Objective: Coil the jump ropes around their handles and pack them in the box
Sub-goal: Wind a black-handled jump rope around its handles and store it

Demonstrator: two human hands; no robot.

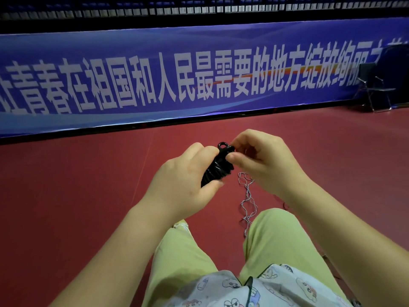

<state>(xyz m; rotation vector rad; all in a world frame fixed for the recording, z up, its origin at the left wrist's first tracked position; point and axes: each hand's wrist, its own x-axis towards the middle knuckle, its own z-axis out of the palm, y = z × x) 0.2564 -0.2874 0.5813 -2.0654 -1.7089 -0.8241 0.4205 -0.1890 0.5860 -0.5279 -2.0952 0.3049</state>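
The black jump rope bundle (pixel 218 166), its cord already wound in tight turns round the handles, is held in the air above the red floor (pixel 77 196), in front of the person's knees. Its long axis runs slantwise, from the near left end buried in the left hand (pixel 179 180) up to the far right end, where a small loop sticks out. The left hand's grip is closed round the lower part of the bundle, fingers curled about it. The right hand (pixel 259 156) meets the bundle from the right at its upper end, thumb and fingertips pinching the last turns just below the loop, so it is the nearer hand for tucking the end in. A thin pale cord (pixel 247 202) lies on the floor beyond the green trousers (pixel 276 240). No box is in view, so packing seems not yet begun.
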